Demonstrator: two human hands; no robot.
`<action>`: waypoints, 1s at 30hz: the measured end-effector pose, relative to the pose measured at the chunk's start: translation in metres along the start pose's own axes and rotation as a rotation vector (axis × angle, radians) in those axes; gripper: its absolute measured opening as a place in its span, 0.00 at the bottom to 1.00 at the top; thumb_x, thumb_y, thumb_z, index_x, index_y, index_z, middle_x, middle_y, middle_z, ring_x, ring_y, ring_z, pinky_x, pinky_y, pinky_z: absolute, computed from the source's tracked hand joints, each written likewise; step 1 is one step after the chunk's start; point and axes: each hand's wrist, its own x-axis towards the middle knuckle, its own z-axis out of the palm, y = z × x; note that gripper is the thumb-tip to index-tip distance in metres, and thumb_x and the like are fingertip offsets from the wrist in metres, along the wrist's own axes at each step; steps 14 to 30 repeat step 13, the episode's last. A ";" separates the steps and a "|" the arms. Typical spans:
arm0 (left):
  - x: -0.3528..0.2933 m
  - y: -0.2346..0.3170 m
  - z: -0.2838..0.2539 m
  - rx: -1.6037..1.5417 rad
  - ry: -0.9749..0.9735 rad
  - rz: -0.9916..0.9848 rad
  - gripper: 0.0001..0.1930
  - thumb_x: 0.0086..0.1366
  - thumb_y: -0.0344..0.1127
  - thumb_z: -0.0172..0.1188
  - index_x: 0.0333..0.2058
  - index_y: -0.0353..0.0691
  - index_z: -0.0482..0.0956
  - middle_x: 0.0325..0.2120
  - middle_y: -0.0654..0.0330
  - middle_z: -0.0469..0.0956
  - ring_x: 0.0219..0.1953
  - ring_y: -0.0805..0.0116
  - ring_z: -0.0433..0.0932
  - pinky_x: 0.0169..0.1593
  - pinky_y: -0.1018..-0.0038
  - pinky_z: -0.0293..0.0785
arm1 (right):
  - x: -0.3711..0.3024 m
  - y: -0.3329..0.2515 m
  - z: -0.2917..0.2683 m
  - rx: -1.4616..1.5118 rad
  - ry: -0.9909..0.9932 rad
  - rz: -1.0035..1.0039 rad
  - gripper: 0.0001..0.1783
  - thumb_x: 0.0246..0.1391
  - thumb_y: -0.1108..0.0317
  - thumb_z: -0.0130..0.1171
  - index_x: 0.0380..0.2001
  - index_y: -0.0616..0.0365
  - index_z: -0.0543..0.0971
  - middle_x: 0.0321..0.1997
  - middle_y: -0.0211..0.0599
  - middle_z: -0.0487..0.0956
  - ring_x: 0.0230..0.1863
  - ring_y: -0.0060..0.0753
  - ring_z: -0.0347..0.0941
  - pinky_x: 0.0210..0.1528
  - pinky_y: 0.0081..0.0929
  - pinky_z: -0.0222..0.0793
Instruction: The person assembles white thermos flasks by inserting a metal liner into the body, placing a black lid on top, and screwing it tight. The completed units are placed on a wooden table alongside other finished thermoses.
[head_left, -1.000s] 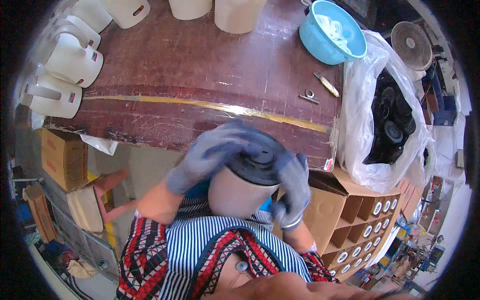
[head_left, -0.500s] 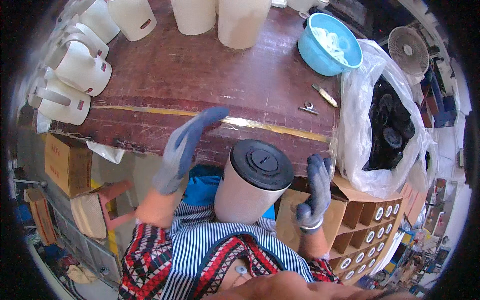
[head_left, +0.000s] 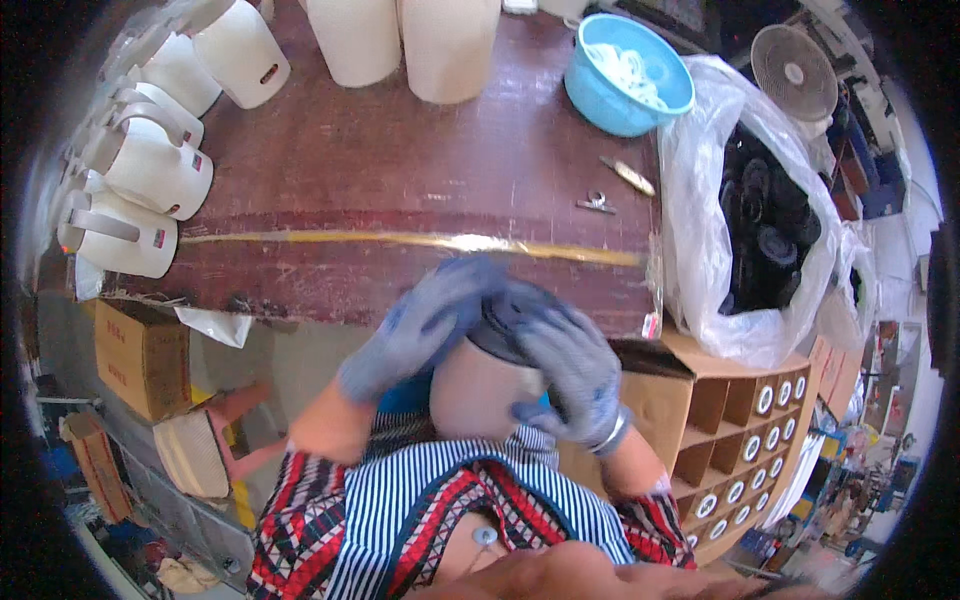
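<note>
A pale, round-bodied canister (head_left: 477, 392) with a black lid (head_left: 507, 318) stands against my lap, below the table's front edge. My left hand (head_left: 432, 322), in a grey-blue glove, closes round the lid's left side; its fingers are slightly blurred. From the right, my right hand (head_left: 578, 370), gloved likewise, grips the canister, fingers over the lid's edge and thumb low against the side wall. Both hands cover much of the lid.
White kettle-like jugs (head_left: 160, 165) with handles line the table's left. Pale canisters (head_left: 450, 50), a blue basin (head_left: 628, 95) of white rings, a utility knife (head_left: 630, 176) and a small metal part (head_left: 597, 203) are on the table (head_left: 350, 170). Right are a bag (head_left: 690, 230) of black lids and a divided carton (head_left: 690, 435).
Both hands have come inward from either side onto the black lid and canister, which they did not touch before. The view has shifted slightly.
</note>
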 end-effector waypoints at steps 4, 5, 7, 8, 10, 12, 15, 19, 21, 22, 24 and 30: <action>0.012 -0.013 -0.008 -0.487 0.075 -0.387 0.22 0.75 0.36 0.47 0.62 0.33 0.75 0.61 0.49 0.76 0.64 0.59 0.72 0.70 0.65 0.64 | -0.005 0.011 0.007 -0.036 0.071 -0.179 0.33 0.60 0.40 0.58 0.55 0.57 0.80 0.56 0.52 0.81 0.62 0.59 0.76 0.69 0.57 0.64; 0.007 -0.010 -0.008 -0.429 0.017 -0.283 0.22 0.75 0.36 0.47 0.63 0.34 0.74 0.61 0.50 0.75 0.64 0.60 0.72 0.70 0.66 0.64 | -0.015 0.033 -0.002 -0.017 0.022 -0.070 0.34 0.58 0.41 0.59 0.57 0.57 0.79 0.60 0.51 0.79 0.63 0.58 0.74 0.69 0.58 0.63; -0.004 0.011 -0.009 -0.319 -0.081 -0.088 0.23 0.74 0.36 0.48 0.64 0.34 0.73 0.62 0.51 0.74 0.64 0.61 0.72 0.70 0.67 0.63 | -0.014 0.017 0.002 0.045 0.063 0.020 0.33 0.56 0.45 0.61 0.58 0.56 0.78 0.62 0.50 0.78 0.65 0.57 0.73 0.69 0.58 0.64; 0.007 -0.004 -0.006 -0.527 -0.164 -0.202 0.24 0.74 0.36 0.49 0.65 0.34 0.72 0.63 0.51 0.73 0.65 0.61 0.71 0.71 0.67 0.63 | 0.001 -0.005 0.006 0.049 0.052 -0.059 0.33 0.62 0.41 0.54 0.59 0.56 0.78 0.62 0.51 0.78 0.65 0.55 0.74 0.69 0.53 0.65; 0.037 -0.028 -0.004 -0.931 -0.301 -0.433 0.25 0.73 0.36 0.50 0.66 0.34 0.70 0.64 0.51 0.72 0.66 0.61 0.70 0.71 0.67 0.62 | 0.039 -0.026 0.008 0.035 -0.262 -0.439 0.35 0.60 0.40 0.56 0.61 0.54 0.77 0.67 0.49 0.75 0.68 0.54 0.71 0.69 0.53 0.64; 0.042 -0.004 -0.030 -0.976 -0.065 -0.709 0.27 0.76 0.38 0.49 0.68 0.31 0.65 0.66 0.53 0.70 0.69 0.62 0.66 0.73 0.65 0.60 | 0.028 0.006 -0.021 0.173 -0.291 -0.240 0.35 0.58 0.43 0.58 0.63 0.50 0.76 0.70 0.46 0.72 0.70 0.50 0.69 0.68 0.56 0.62; 0.039 -0.003 -0.028 -0.977 -0.075 -0.727 0.27 0.76 0.38 0.49 0.68 0.31 0.65 0.66 0.53 0.70 0.69 0.62 0.66 0.73 0.65 0.60 | 0.023 0.004 -0.019 0.184 -0.288 -0.224 0.35 0.58 0.43 0.58 0.63 0.50 0.76 0.70 0.46 0.72 0.70 0.50 0.69 0.68 0.56 0.62; 0.039 -0.003 -0.028 -0.977 -0.075 -0.727 0.27 0.76 0.38 0.49 0.68 0.31 0.65 0.66 0.53 0.70 0.69 0.62 0.66 0.73 0.65 0.60 | 0.023 0.004 -0.019 0.184 -0.288 -0.224 0.35 0.58 0.43 0.58 0.63 0.50 0.76 0.70 0.46 0.72 0.70 0.50 0.69 0.68 0.56 0.62; 0.039 -0.003 -0.028 -0.977 -0.075 -0.727 0.27 0.76 0.38 0.49 0.68 0.31 0.65 0.66 0.53 0.70 0.69 0.62 0.66 0.73 0.65 0.60 | 0.023 0.004 -0.019 0.184 -0.288 -0.224 0.35 0.58 0.43 0.58 0.63 0.50 0.76 0.70 0.46 0.72 0.70 0.50 0.69 0.68 0.56 0.62; 0.039 -0.003 -0.028 -0.977 -0.075 -0.727 0.27 0.76 0.38 0.49 0.68 0.31 0.65 0.66 0.53 0.70 0.69 0.62 0.66 0.73 0.65 0.60 | 0.023 0.004 -0.019 0.184 -0.288 -0.224 0.35 0.58 0.43 0.58 0.63 0.50 0.76 0.70 0.46 0.72 0.70 0.50 0.69 0.68 0.56 0.62; 0.039 -0.003 -0.028 -0.977 -0.075 -0.727 0.27 0.76 0.38 0.49 0.68 0.31 0.65 0.66 0.53 0.70 0.69 0.62 0.66 0.73 0.65 0.60 | 0.023 0.004 -0.019 0.184 -0.288 -0.224 0.35 0.58 0.43 0.58 0.63 0.50 0.76 0.70 0.46 0.72 0.70 0.50 0.69 0.68 0.56 0.62; 0.039 -0.003 -0.028 -0.977 -0.075 -0.727 0.27 0.76 0.38 0.49 0.68 0.31 0.65 0.66 0.53 0.70 0.69 0.62 0.66 0.73 0.65 0.60 | 0.023 0.004 -0.019 0.184 -0.288 -0.224 0.35 0.58 0.43 0.58 0.63 0.50 0.76 0.70 0.46 0.72 0.70 0.50 0.69 0.68 0.56 0.62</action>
